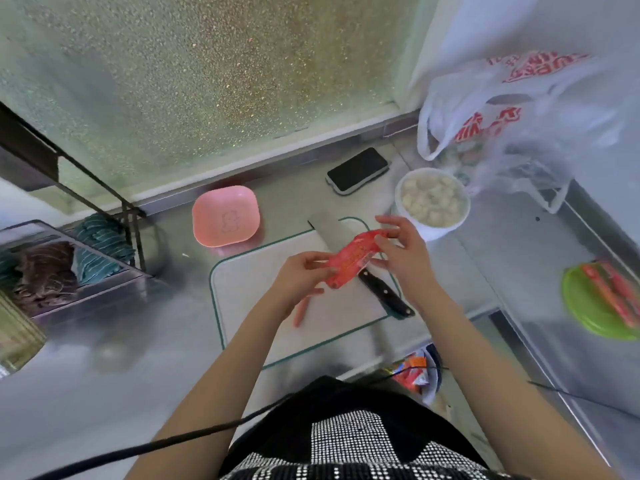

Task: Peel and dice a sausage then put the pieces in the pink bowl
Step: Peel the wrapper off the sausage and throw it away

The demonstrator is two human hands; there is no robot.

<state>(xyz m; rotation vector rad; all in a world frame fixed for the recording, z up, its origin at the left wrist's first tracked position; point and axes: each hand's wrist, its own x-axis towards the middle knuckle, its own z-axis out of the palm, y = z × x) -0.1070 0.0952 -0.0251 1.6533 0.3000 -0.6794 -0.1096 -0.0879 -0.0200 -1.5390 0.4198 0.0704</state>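
— Starting from the left: where's the square pink plastic bowl?

— On the steel counter, beyond the far-left corner of the white green-edged cutting board. Empty, by the look of it.

— And the sausage?

— The long red-wrapped sausage is held in the air above the board, between both hands. Its long axis runs from near-left up to far-right. The left hand pinches the nearer, lower end; the right hand grips the farther, upper end with its fingertips.

— So the peel starts where?

— I'd guess at the right hand's end, pulling along that axis. The black-handled cleaver lies on the board right beneath, parallel-ish, nearer the right hand. A thin pinkish strip lies under the left wrist; I can't tell what it is.
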